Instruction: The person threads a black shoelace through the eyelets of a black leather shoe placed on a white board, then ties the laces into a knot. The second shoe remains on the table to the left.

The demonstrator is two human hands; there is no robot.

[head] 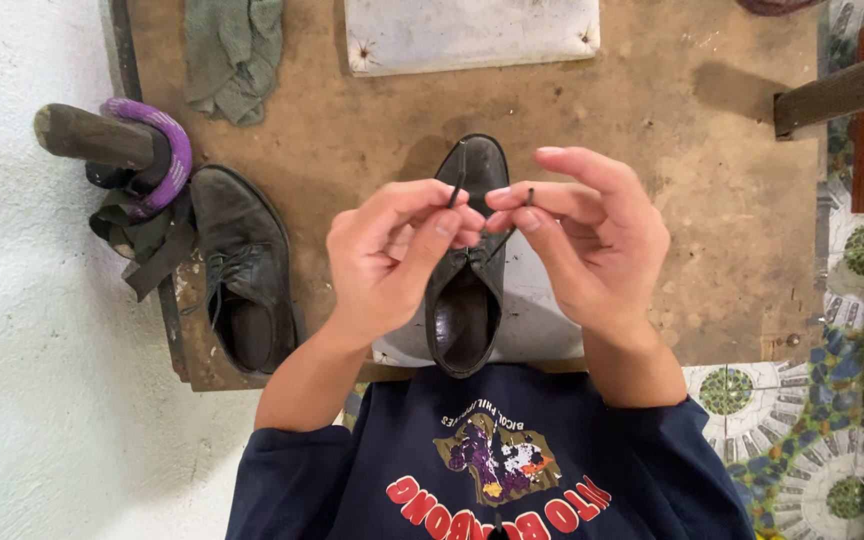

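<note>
Both grips pinch lace ends: left hand, right hand, above the unlaced black shoe; second shoe waits on the counter.

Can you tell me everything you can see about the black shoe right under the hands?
The black shoe is dark leather, a bit dull and worn, and lies flat on the brown table with its toe pointing away from the person. Its opening faces up, showing a dark inside. It partly rests on a pale sheet. The left hand and right hand hover above it, each pinching an end of its thin black lace.
</note>
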